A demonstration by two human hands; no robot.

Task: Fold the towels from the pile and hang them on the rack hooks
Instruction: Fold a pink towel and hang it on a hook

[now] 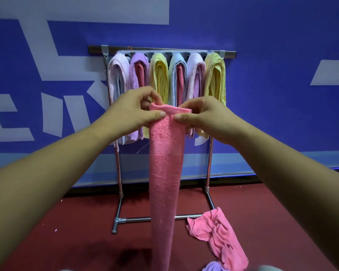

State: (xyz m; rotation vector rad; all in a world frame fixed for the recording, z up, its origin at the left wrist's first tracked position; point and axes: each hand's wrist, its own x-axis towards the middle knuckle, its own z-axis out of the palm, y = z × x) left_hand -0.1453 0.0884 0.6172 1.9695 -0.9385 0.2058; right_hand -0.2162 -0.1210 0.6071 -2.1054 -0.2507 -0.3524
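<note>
A long pink towel [164, 173], folded into a narrow strip, hangs straight down in front of me. My left hand [133, 110] pinches its top left corner and my right hand [200, 116] pinches its top right corner, thumbs nearly meeting. Behind it stands the metal rack [229, 54], with several folded towels [159, 75] in pale pink, purple, yellow and blue hanging side by side from its top bar. My hands are level with the lower half of those hung towels.
A crumpled pink towel [219, 237] lies on the red floor at the rack's right foot, with a bit of a purple towel [213, 267] at the bottom edge. The rack's base bar [137, 219] runs across the floor. A blue wall is right behind.
</note>
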